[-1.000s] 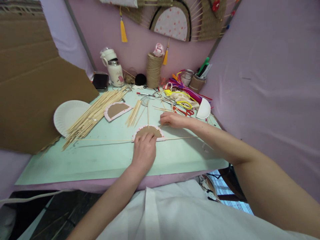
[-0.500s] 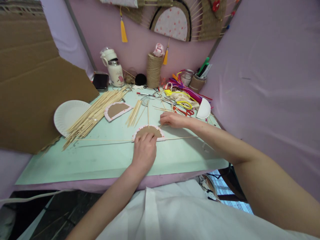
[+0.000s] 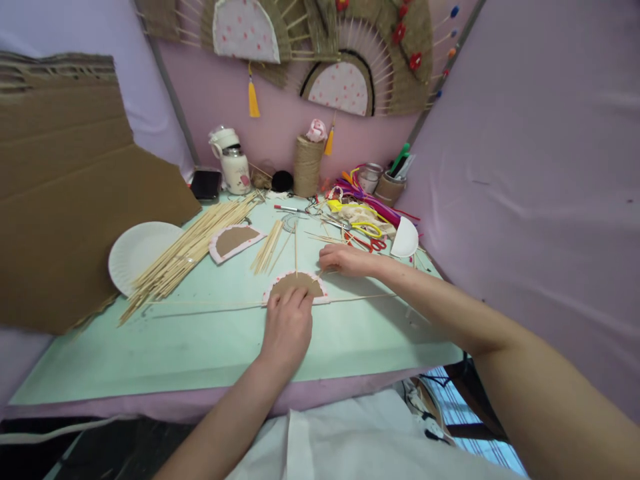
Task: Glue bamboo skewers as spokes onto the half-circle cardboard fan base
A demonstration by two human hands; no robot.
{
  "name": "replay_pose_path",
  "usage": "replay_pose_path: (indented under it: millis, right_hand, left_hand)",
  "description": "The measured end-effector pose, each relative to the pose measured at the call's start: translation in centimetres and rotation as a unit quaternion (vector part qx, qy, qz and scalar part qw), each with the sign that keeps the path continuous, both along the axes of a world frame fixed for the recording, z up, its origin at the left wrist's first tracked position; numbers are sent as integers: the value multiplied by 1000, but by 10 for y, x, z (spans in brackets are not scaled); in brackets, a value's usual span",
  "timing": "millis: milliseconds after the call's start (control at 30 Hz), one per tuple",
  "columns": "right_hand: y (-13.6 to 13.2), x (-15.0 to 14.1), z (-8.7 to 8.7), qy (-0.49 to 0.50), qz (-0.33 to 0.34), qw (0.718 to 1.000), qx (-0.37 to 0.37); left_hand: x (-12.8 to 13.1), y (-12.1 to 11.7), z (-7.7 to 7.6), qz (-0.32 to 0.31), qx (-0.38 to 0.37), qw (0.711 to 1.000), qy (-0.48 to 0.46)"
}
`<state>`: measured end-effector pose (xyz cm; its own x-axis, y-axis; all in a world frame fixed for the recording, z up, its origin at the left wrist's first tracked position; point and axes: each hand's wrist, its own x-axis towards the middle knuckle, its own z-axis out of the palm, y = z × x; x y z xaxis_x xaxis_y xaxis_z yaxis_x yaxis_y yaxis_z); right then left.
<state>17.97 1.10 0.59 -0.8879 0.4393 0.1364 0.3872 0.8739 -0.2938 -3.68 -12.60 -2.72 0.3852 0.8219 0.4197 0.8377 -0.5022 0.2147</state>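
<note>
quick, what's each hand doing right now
Left hand: fingers bent, pressing on the brown cardboard half-circle with pink-spotted white edging.
Right hand: fingers closed together beside its upper edge; grip cannot be told.

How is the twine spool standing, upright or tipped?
Upright: the twine spool stands on end, with a pink-and-white bundle at its top.
</note>
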Motion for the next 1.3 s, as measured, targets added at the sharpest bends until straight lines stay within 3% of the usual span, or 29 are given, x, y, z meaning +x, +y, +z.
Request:
replay_pose_path:
  millis: [300, 800, 1300]
  right_hand:
    - [4, 1, -3, -14, 3, 1000, 15]
    - [4, -2, 0, -20, 6, 1000, 4]
    - [3, -2, 2, -26, 5, 1000, 5]
  left_hand:
    - [0, 1, -2, -4, 44, 999, -12]
    - [0, 0, -4, 4, 17, 1000, -10]
    - [-1, 1, -4, -3, 35, 999, -6]
